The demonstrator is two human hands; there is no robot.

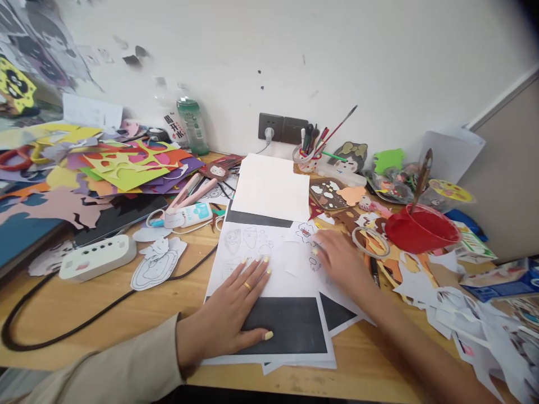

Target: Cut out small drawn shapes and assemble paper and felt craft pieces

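My left hand (236,303) lies flat with its fingers spread and a ring on one finger. It presses on a white sheet (223,269) that carries faint pencil drawings, and its thumb rests over a black printed panel (290,325). My right hand (339,255) is curled, thumb and fingers close together, at the sheet's right side. What those fingers hold, if anything, I cannot make out. Beside them is a small black-outlined bear drawing (305,232). A blank cream sheet (272,188) lies above the drawings.
Coloured paper scraps (135,163) pile up at left, near a white power strip (99,258) and a black cord (63,336). A red bowl (421,230) with a brush, a tape ring (370,240) and white offcuts (463,320) are at right. Behind stands a pen cup (307,160).
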